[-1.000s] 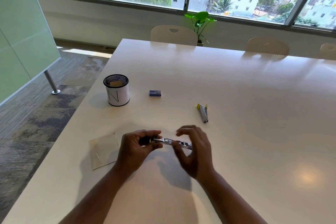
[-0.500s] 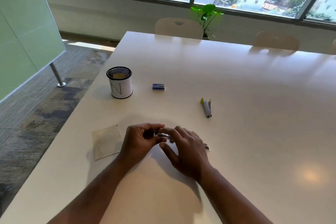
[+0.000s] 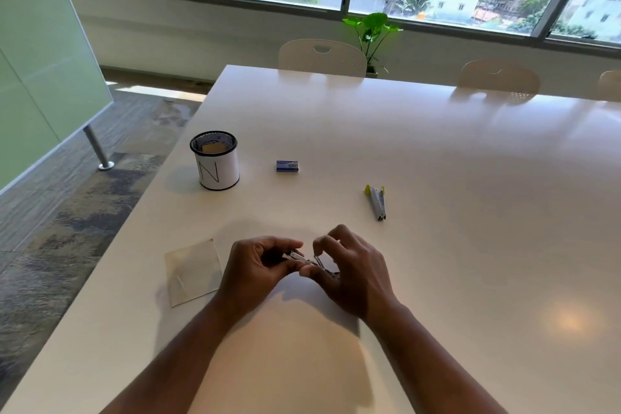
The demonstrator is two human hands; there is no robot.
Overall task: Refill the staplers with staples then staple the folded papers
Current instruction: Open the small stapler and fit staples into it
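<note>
Both hands hold a small metal stapler (image 3: 302,258) just above the white table (image 3: 437,245). My left hand (image 3: 258,267) grips its left end with curled fingers. My right hand (image 3: 349,270) pinches the stapler's right part between thumb and fingers, hiding most of it. A folded paper (image 3: 193,270) lies flat to the left of my left hand. A second stapler (image 3: 377,202), grey with a yellow-green end, lies farther back on the right. A small blue staple box (image 3: 287,166) sits behind the hands.
A mesh cup with a white label marked N (image 3: 215,161) stands at the back left, something pale inside it. The table's left edge runs close to the paper. Chairs (image 3: 322,55) line the far side, with a potted plant (image 3: 373,33) behind.
My right hand slid left along the stapler and closed in on its middle, fingers now curled over it. The left hand keeps its grip. The camera view shifted slightly.
</note>
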